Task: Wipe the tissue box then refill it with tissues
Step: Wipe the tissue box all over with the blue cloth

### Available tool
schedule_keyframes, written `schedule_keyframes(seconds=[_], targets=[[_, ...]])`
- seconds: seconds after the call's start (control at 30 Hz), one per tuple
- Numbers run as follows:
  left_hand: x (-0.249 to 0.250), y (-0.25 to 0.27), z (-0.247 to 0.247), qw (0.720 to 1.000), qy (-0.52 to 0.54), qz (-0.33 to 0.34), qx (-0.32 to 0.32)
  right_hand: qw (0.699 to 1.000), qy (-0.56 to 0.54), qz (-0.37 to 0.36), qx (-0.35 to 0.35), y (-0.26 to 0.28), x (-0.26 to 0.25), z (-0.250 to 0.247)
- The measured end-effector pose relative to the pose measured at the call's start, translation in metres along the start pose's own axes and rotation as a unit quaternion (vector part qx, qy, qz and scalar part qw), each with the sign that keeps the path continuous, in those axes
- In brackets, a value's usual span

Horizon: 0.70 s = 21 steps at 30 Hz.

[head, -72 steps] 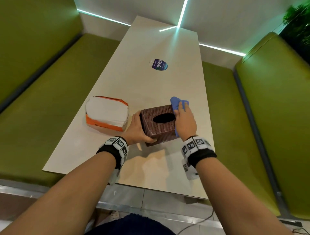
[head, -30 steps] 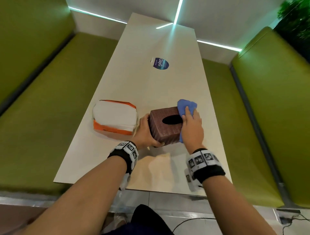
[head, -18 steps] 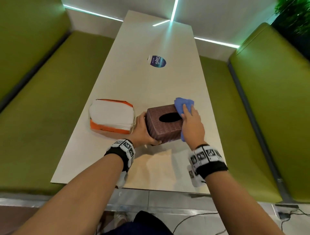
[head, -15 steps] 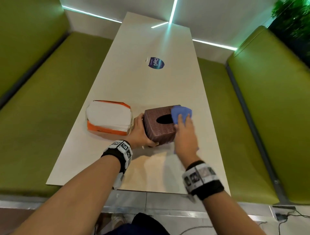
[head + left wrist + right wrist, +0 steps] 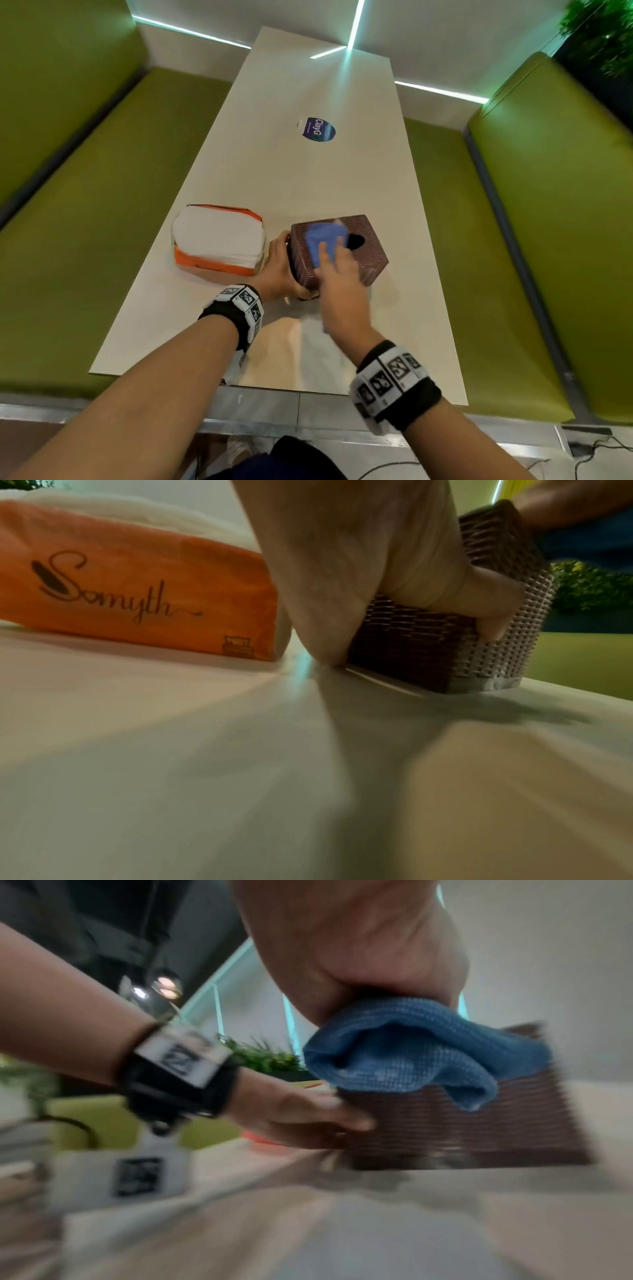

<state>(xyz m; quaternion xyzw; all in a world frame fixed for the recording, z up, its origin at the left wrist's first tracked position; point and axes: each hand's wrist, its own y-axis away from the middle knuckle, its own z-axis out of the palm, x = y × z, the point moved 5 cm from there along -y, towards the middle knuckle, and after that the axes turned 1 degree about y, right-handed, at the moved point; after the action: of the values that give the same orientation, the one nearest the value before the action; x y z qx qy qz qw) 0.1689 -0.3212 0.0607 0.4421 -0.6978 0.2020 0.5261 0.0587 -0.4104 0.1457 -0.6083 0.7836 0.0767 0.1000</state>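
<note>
Fingers of the right hand pressed the blue cloth flat on top of the tissue box, left of its hole, while the left hand gripped the box's left side on the table.

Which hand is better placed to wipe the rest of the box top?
Right hand: it presses the blue cloth on the tissue box top. The left hand grips the box's side.

right hand motion-blurred, hides pt of tissue box opening
</note>
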Motion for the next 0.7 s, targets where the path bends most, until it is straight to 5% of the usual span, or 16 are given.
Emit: schedule_keyframes(seconds=[0.1, 0.17, 0.27, 0.47, 0.6, 0.7], targets=[[0.005, 0.006, -0.002, 1.0, -0.015, -0.009, 0.001, 0.995, 0.044, -0.075, -0.045, -0.027, -0.02, 0.001], [0.003, 0.006, -0.003, 1.0, -0.001, -0.009, 0.008, 0.998, 0.058, -0.02, -0.027, -0.044, 0.015, -0.008], [-0.002, 0.004, -0.002, 1.0, -0.009, -0.005, 0.005, 0.992, -0.073, 0.094, 0.035, -0.049, 0.075, -0.024], [-0.004, 0.001, 0.0, 1.0, 0.001, -0.004, 0.005, 0.975, -0.161, 0.124, 0.084, -0.036, 0.081, -0.03], [-0.003, 0.001, 0.003, 1.0, -0.011, -0.003, 0.009, 0.991, -0.058, -0.073, 0.091, -0.015, 0.006, -0.001], [-0.001, 0.006, -0.001, 1.0, -0.005, -0.015, 0.009, 0.997, -0.049, -0.04, 0.033, -0.026, 0.031, -0.001]])
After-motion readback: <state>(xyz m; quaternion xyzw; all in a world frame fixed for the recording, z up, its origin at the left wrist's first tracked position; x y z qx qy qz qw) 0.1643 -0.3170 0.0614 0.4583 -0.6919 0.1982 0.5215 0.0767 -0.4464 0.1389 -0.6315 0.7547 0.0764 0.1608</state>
